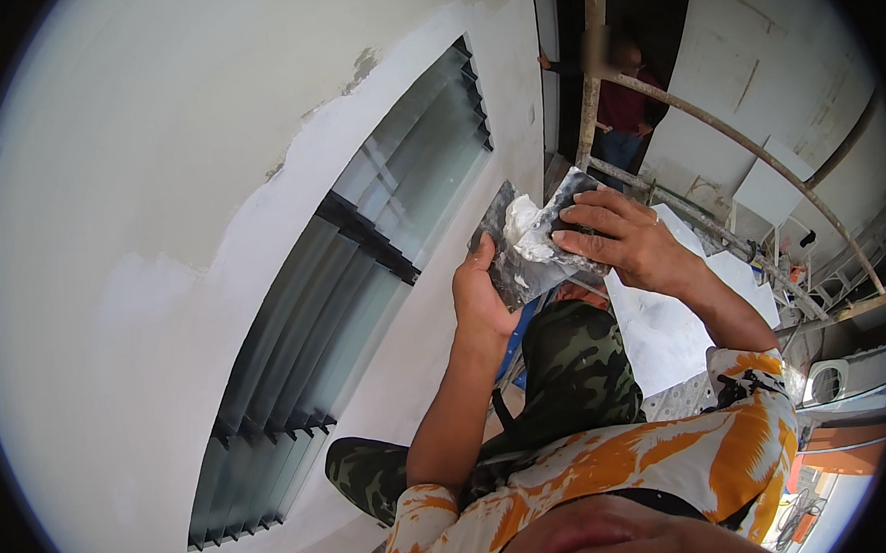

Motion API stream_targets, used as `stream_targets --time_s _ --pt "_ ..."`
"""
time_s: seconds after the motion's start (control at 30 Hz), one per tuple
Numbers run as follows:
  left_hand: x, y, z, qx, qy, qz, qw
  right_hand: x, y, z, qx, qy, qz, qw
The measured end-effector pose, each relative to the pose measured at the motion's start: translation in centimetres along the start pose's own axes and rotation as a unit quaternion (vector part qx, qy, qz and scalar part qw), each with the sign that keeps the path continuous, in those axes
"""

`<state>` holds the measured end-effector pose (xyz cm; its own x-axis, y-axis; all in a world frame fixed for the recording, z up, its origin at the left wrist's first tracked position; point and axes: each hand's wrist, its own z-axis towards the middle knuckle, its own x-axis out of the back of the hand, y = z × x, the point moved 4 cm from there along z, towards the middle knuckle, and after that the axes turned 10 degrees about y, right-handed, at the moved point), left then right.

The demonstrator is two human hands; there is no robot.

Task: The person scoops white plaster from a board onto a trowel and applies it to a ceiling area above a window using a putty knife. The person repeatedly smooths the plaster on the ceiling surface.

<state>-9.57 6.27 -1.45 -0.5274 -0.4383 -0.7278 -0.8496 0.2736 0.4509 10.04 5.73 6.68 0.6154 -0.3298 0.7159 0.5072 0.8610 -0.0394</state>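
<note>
My left hand [480, 293] grips a dark, flat metal plate [510, 276] smeared with white, its thumb lying along the near edge. My right hand [633, 238] is closed over a second flat, dark scraper blade [577, 185], also coated in white. Between the two tools sits a thick lump of white putty [522, 224], touching both. The tools are held close together in front of me, beside the wall. How the fingers wrap beneath each tool is hidden.
On the left is a plastered wall [149, 212] with patchy white areas and a louvred glass window [333, 272]. Scaffold poles [746, 132] cross the right side. Another person [627, 112] stands in the dark doorway. White sheets [656, 330] and a perforated platform [678, 400] lie below.
</note>
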Motion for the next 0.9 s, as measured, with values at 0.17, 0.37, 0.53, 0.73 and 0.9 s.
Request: stream_targets --time_s 0.17,0.37,0.53,0.73,0.9 --pt "1.6 1.0 -1.6 -0.009 0.001 -0.011 1.000 -0.6 0.2 1.7 0.035 0.015 0.021 0.999" --pt "3.7 2.3 -2.3 -0.042 -0.011 -0.048 0.998 -1.7 -0.5 3.7 0.080 0.031 0.042 0.995" --pt "6.0 3.6 -2.6 -0.070 -0.005 -0.071 0.995 -3.8 -0.6 4.7 0.097 0.033 0.071 0.992" --pt "8.9 7.4 -3.5 -0.187 0.103 -0.133 0.968 -5.4 -0.7 5.2 -0.087 0.069 0.234 0.966" --pt "7.5 7.4 -4.2 -0.256 0.103 -0.153 0.949 -8.6 -4.3 3.6 -0.200 0.153 0.456 0.854"
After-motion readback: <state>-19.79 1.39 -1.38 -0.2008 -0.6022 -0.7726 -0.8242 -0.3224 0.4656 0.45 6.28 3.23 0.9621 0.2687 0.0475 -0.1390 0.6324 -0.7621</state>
